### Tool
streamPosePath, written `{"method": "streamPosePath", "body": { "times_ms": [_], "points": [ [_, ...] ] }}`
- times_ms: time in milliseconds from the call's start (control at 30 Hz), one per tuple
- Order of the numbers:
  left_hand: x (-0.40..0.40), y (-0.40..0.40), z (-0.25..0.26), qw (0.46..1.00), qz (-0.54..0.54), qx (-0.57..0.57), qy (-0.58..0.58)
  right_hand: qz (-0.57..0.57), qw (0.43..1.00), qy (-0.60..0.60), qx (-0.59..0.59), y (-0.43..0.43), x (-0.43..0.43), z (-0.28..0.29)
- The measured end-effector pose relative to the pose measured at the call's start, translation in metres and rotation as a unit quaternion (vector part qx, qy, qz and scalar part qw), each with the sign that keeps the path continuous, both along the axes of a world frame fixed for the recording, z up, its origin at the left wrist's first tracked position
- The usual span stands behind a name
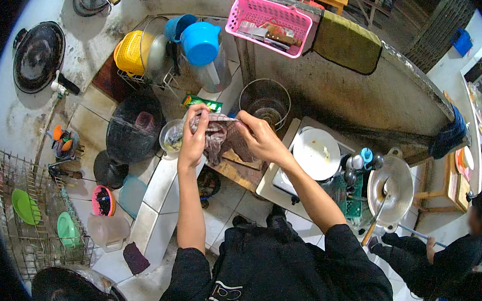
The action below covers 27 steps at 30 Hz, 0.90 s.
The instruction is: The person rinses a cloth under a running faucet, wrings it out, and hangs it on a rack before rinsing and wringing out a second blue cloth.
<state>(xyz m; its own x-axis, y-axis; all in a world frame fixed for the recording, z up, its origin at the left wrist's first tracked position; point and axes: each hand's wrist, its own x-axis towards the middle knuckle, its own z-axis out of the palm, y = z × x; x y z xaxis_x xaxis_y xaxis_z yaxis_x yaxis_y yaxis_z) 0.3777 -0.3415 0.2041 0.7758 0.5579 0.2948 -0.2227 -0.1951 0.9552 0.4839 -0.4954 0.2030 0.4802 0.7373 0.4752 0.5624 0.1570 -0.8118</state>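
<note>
A brownish checked cloth (217,140) hangs in folds between my two hands. My left hand (194,137) pinches its upper left edge, thumb over fingers. With the fingers of my right hand (262,136) I grip the upper right side. Just left of my left hand stands a clear plastic container (172,135) with something inside that I cannot make out. Behind the cloth lies a green packet (203,103). Below it is a worn wooden board or tabletop (236,174), partly hidden by the cloth.
A pink basket (271,25) holding knives sits on the wall ledge. White plates (315,153) rest on the stove (275,184) at right, near a large wok (390,189) with a ladle. Black pans (135,129) stand left. A person (452,248) holding a stick is at far right.
</note>
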Motion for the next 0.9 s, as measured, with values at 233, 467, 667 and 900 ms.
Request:
{"method": "streamPosePath", "body": {
  "times_ms": [233, 467, 667, 900],
  "points": [
    [-0.066, 0.046, -0.028, 0.983, -0.051, 0.122, 0.126, -0.033, 0.999, -0.013, -0.024, 0.026, -0.033, 0.011],
    [-0.101, 0.066, -0.025, 0.982, -0.108, 0.104, 0.113, 0.041, 0.980, -0.143, -0.131, 0.017, -0.021, 0.054],
    [-0.104, 0.068, -0.004, 0.969, -0.055, 0.237, 0.037, 0.118, 0.957, -0.168, -0.204, 0.005, -0.011, 0.108],
    [-0.098, 0.069, 0.033, 0.958, 0.171, 0.228, -0.039, 0.107, 0.941, -0.266, -0.182, 0.013, -0.001, 0.111]
  ]
}}
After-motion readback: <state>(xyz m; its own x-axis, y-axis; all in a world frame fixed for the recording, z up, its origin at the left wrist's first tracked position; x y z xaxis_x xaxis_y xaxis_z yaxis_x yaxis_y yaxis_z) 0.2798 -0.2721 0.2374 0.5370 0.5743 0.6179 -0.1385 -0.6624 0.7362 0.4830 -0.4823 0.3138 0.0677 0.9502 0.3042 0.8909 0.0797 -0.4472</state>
